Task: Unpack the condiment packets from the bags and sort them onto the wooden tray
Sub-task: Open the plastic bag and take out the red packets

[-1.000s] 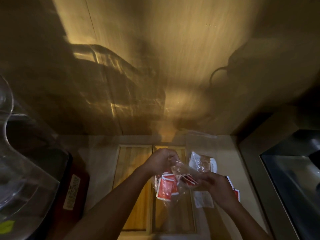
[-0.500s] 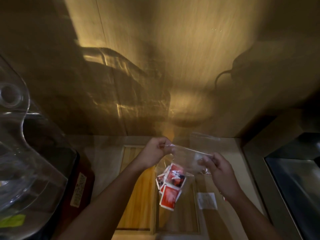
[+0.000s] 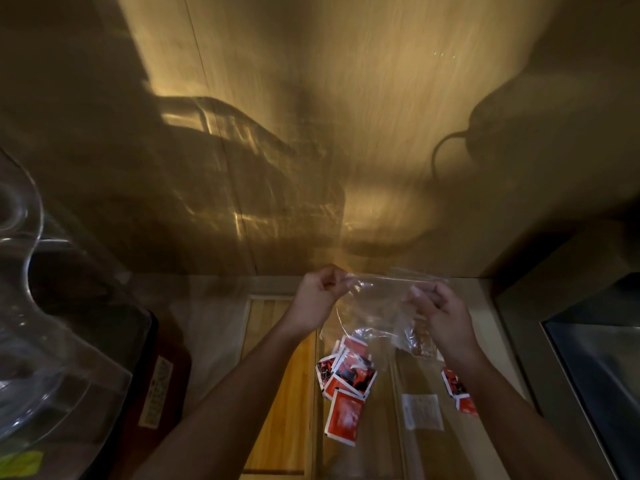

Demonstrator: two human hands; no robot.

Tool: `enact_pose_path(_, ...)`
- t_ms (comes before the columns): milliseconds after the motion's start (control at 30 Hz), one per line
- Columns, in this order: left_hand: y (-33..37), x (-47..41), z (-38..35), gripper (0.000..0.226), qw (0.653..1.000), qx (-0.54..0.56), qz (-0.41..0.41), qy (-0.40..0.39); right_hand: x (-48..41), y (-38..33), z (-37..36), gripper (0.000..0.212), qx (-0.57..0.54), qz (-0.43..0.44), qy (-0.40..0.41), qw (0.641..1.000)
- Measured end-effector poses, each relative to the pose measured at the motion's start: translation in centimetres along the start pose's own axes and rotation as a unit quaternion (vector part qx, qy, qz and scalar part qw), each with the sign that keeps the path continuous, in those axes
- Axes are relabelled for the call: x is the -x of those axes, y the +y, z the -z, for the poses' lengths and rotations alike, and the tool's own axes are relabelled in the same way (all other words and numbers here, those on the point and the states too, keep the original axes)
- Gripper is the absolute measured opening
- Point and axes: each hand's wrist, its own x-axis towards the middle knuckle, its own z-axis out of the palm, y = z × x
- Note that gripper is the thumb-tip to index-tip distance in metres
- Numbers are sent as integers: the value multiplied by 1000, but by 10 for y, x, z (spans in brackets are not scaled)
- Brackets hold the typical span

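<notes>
Two hands — left hand [image 3: 317, 296] and right hand [image 3: 441, 315] — each pinch the top edge of one clear bag [image 3: 372, 301], held above the wooden tray [image 3: 277, 403]; red condiment packets [image 3: 346, 382] cluster in the bag's bottom, over the tray's middle.

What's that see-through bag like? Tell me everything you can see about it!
The clear plastic bag is thin, crinkly and shiny. The left hand and right hand pinch its top edge, one at each end, and hold it up stretched above the wooden tray. It hangs down, with red and white condiment packets bunched at its bottom. Whether its top is open is unclear.
</notes>
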Motion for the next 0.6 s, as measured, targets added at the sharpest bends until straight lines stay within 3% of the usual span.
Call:
enact_pose_path(200, 9, -5, 0, 14, 999, 25, -26, 2, -10, 4, -6, 19, -19, -30, 10, 999)
enact_pose_path(467, 42, -1, 3, 22, 991, 17, -129, -22, -14, -10, -1, 20, -89, 20, 52, 994)
enact_pose_path(600, 46, 4, 7, 43, 996, 10, -62, -62, -8, -24, 5, 20, -108, 53, 58, 991)
